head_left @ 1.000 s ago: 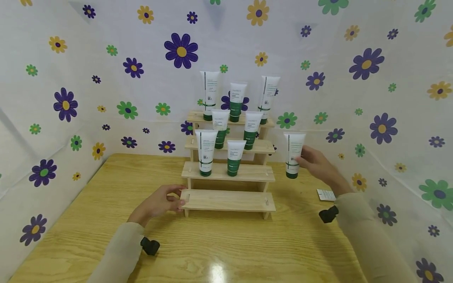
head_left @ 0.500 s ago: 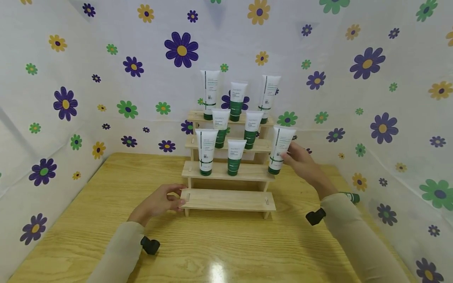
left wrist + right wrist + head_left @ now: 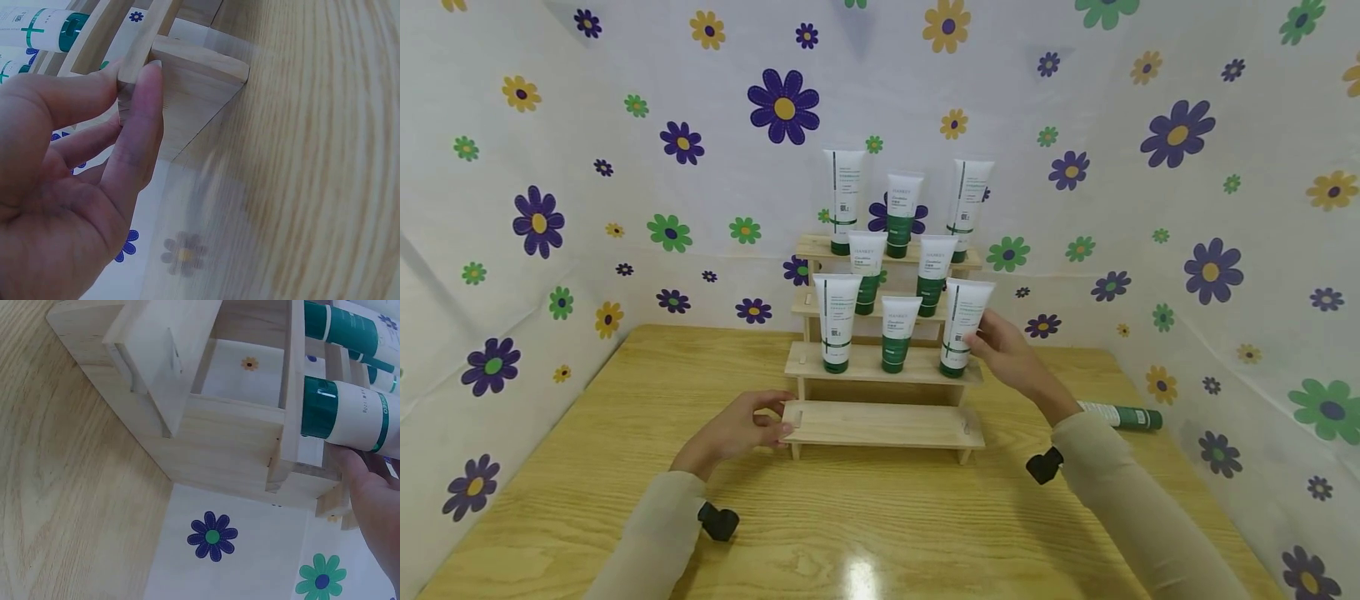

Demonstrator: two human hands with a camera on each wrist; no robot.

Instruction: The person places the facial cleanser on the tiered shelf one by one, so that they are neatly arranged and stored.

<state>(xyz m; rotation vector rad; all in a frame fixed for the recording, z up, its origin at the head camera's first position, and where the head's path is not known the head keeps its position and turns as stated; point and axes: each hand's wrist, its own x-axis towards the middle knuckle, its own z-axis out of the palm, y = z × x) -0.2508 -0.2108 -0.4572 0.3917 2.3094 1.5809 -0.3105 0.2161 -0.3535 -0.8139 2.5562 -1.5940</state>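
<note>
A wooden tiered display stand stands on the table. My left hand pinches the left end of its lowest step; in the left wrist view the thumb and fingers close on the board's edge. With my right hand I hold a white squeeze tube with a green cap upright at the right end of the second step from the bottom. In the right wrist view the tube's cap appears to touch that step. On the same step stand a tall tube and a shorter green-and-white tube.
Two shorter tubes, one of them the left tube, stand a step higher. The top step bears two tall tubes and a short middle tube. Another tube lies on the table beyond my right forearm. Flowered cloth surrounds the table.
My right hand has brought the tall tube leftward from beside the stand to the step's right end. More of the lying tube shows now. The left hand has stayed put.
</note>
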